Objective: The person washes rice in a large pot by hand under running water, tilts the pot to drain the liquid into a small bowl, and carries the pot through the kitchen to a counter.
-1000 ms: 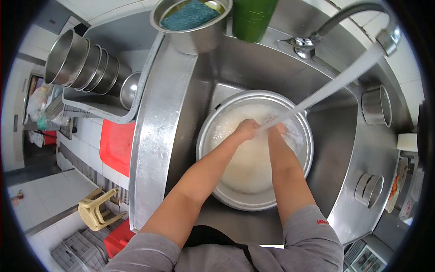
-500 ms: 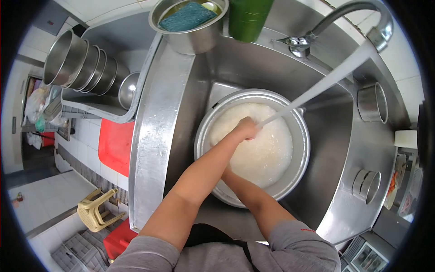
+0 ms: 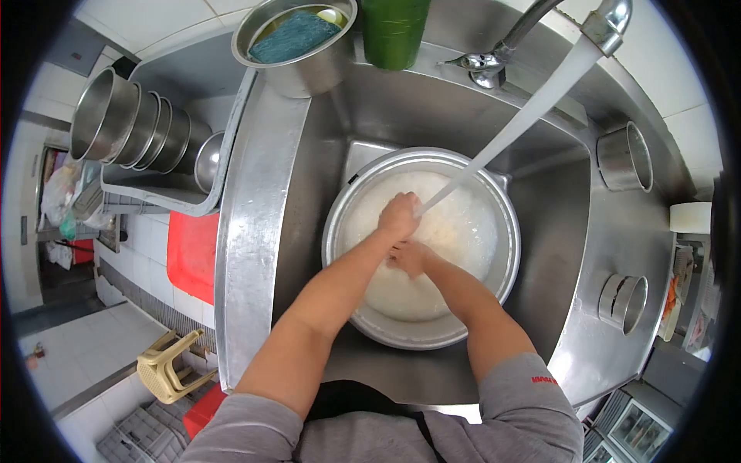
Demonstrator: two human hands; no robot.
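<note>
A large round metal pot stands in the sink, filled with cloudy whitish water; pale grains that look like rice show faintly in it. My left hand is over the middle of the pot, beside the running water, its fingertips pointing down and mostly hidden. Just below it, my right hand is at the water's surface, fingers bent and slightly apart, touching or nearly touching my left wrist. No object shows in either hand.
The curved faucet runs into the pot. A metal pot with a blue-green scouring pad and a green container stand on the back ledge. Stacked metal pots lie in a grey bin at left. Metal cups sit along the right ledge.
My right hand has come out from beneath my left forearm and now shows at the water's surface. My left hand has shifted slightly left, and the whole view has shifted a little.
</note>
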